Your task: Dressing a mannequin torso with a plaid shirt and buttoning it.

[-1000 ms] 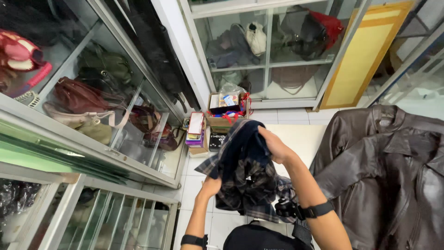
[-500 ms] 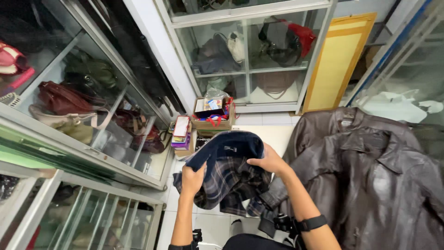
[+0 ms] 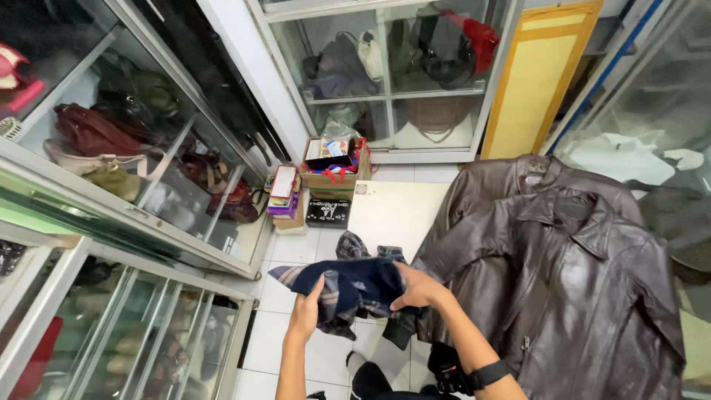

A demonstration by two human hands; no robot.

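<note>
Here both hands grip a dark plaid shirt [image 3: 352, 289], bunched up above the white tiled floor [image 3: 296, 296]. The left hand [image 3: 306, 317] pinches its lower edge, fingers closed on the cloth; the right hand [image 3: 416, 287] clamps the other side. Just beside the right hand, brown leather jackets [image 3: 563, 274] lie spread out. Glass display cabinets [image 3: 133, 170] with handbags stand to the left
</note>
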